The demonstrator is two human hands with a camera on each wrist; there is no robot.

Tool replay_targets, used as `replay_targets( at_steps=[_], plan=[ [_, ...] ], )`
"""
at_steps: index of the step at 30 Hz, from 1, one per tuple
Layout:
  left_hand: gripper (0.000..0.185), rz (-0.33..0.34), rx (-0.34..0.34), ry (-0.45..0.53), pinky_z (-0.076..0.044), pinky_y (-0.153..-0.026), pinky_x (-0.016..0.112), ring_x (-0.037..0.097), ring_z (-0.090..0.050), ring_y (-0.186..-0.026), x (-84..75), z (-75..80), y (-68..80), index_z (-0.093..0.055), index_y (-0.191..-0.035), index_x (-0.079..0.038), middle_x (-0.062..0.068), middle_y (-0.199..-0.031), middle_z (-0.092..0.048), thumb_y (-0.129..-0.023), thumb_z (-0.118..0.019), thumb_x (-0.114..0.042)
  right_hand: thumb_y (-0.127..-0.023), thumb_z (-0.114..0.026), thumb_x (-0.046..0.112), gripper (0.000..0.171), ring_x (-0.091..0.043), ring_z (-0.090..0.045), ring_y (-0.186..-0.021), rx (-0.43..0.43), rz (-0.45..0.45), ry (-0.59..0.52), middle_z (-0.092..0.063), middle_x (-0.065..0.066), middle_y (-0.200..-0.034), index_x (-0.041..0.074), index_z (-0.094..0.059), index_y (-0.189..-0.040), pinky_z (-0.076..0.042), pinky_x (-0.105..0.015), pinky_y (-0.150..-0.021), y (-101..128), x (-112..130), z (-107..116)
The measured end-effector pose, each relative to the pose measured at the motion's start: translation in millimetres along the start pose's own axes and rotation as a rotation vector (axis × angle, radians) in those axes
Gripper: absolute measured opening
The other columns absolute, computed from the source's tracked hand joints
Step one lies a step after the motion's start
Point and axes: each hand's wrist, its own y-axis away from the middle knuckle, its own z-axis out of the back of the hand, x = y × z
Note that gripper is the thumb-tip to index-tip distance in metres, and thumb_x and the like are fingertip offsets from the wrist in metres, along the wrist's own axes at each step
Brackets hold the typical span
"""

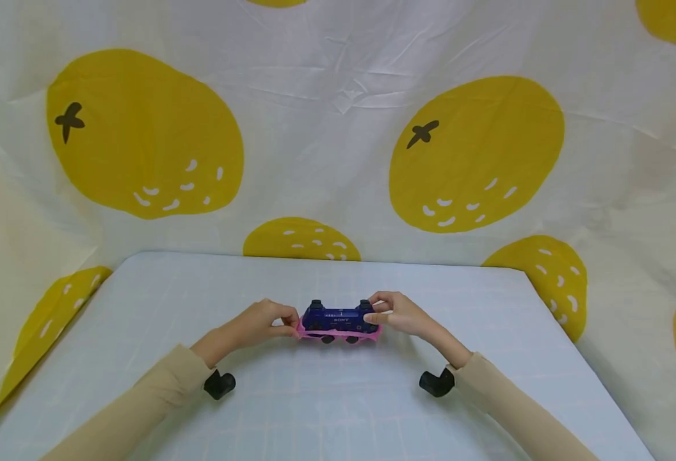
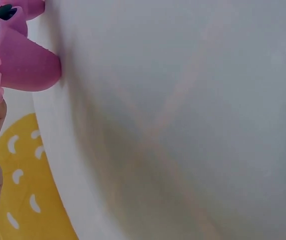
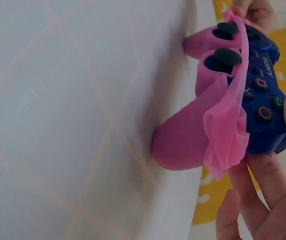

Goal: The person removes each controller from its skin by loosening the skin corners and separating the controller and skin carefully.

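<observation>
Blue plastic is seen at the lower centre of the head view, where a dark blue game controller (image 1: 339, 318) is held just above a pale grey-blue table with a faint pink grid (image 1: 488, 307). A pink silicone skin (image 1: 338, 334) is partly peeled off it, bunched along its lower edge. In the right wrist view the pink skin (image 3: 203, 125) is seen to touch the table, with the blue controller (image 3: 265, 107) standing away from the surface.

The left hand (image 1: 260, 323) is curled at the controller's left end, finger and thumb pinched on the pink skin. The right hand (image 1: 398, 314) is closed round the right end, its fingers (image 3: 263, 175) laid under the blue shell and the thumb on top.

Open table surface is left on every side of the controller; the far edge lies near behind it, the side edges well apart from both hands. A white cloth printed with yellow fruit (image 1: 476, 153) is hung close behind and around the table.

Little is shown in the left wrist view: only a blurred corner of the pink skin (image 2: 20, 60) at the upper left and a cut-off strip of the hand at the left edge. Two black wrist mounts (image 1: 219, 384) are partly hidden beneath the beige sleeves (image 1: 142, 416).
</observation>
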Motion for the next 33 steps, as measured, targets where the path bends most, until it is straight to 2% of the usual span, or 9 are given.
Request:
replay_targets(
  at_steps=[8, 17, 24, 33],
  plan=[
    [0.012, 0.027, -0.006, 0.035, -0.050, -0.074, 0.020, -0.002, -0.055, -0.076, 5.7, -5.4, 5.1, -0.066, -0.088, -0.024, -0.015, -0.084, -0.067, -0.087, -0.067, -0.036, -0.089, -0.066, 0.032, 0.037, -0.036, -0.060, -0.116, 0.012, 0.008, -0.001, -0.067, -0.019, -0.119, 0.005, -0.061, -0.114, -0.047, -0.056, -0.097, -2.0, 0.4, -2.0],
    [0.012, 0.081, -0.016, 0.058, -0.051, -0.079, 0.022, 0.000, -0.056, -0.079, 7.3, -9.9, 4.1, -0.065, -0.086, -0.023, -0.015, -0.084, -0.067, -0.087, -0.067, -0.035, -0.090, -0.066, 0.029, 0.037, -0.038, -0.060, -0.116, 0.018, 0.019, -0.014, -0.065, -0.022, -0.120, 0.002, -0.060, -0.115, -0.047, -0.056, -0.096, -3.3, 1.3, -1.4],
    [0.013, 0.130, -0.094, 0.040, -0.050, -0.080, 0.028, -0.001, -0.058, -0.079, 2.2, -18.5, -3.1, -0.063, -0.082, -0.024, -0.017, -0.082, -0.068, -0.087, -0.067, -0.036, -0.091, -0.065, 0.028, 0.036, -0.038, -0.061, -0.115, 0.008, -0.016, -0.032, -0.065, -0.022, -0.120, 0.002, -0.060, -0.116, -0.045, -0.057, -0.098, 1.4, 0.8, 0.1],
    [0.011, 0.172, -0.232, 0.083, -0.052, -0.076, 0.025, 0.002, -0.060, -0.077, 2.0, -23.2, -2.5, -0.065, -0.078, -0.022, -0.016, -0.076, -0.068, -0.082, -0.074, -0.027, -0.091, -0.064, 0.031, 0.038, -0.038, -0.059, -0.117, 0.011, -0.035, -0.022, -0.064, -0.022, -0.122, 0.003, -0.059, -0.117, -0.043, -0.060, -0.099, -2.9, 3.0, 1.4]
  ],
)
